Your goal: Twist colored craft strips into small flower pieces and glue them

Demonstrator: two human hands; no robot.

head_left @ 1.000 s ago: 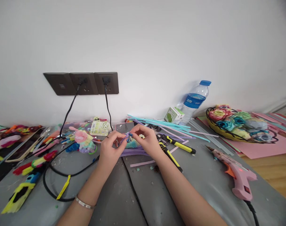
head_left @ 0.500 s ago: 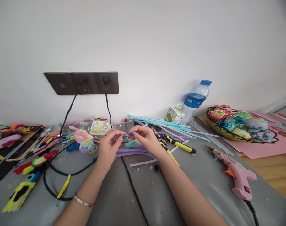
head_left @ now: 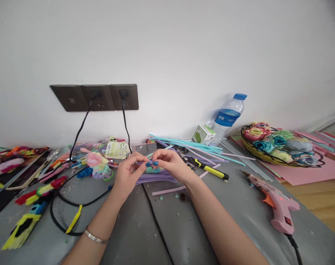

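Observation:
My left hand and my right hand meet above the grey table cover, fingertips pinched together on a thin purple pipe cleaner. Both hands have their fingers curled. Under them lies a bundle of purple pipe cleaners and a small teal piece. A silver bracelet sits on my left wrist.
Yellow-handled pliers and long teal and lilac strips lie right of my hands. A pink glue gun lies at the right. A water bottle, a small carton, a basket of fabric flowers, black cables and colourful craft pieces surround them.
My hands have drawn slightly closer together and my right hand has dropped a little, still pinching the purple pipe cleaner. Nothing else has moved.

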